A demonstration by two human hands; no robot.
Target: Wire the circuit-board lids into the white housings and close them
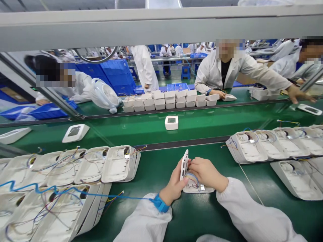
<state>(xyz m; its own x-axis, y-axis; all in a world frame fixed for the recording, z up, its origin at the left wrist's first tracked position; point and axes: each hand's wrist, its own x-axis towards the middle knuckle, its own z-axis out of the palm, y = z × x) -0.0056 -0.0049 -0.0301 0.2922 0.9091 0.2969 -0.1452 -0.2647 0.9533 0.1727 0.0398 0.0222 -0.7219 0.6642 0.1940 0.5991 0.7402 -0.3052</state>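
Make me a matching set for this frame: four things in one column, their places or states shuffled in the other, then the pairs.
1. Left hand
2. Blue wristband
3. Pale-blue fan
4. Middle screened device

A. Left of the stacked white boxes
B. On the green strip beyond the hands
C. Gripping a nearly upright white panel
D. Fastened around a wrist

Pairs: 1-C, 2-D, 3-A, 4-B

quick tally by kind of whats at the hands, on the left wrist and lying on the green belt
White panel in the left hand: 1
Wired white shell at the right hand: 1
Blue strap on the left wrist: 1
White units on the green belt: 4
Total: 7
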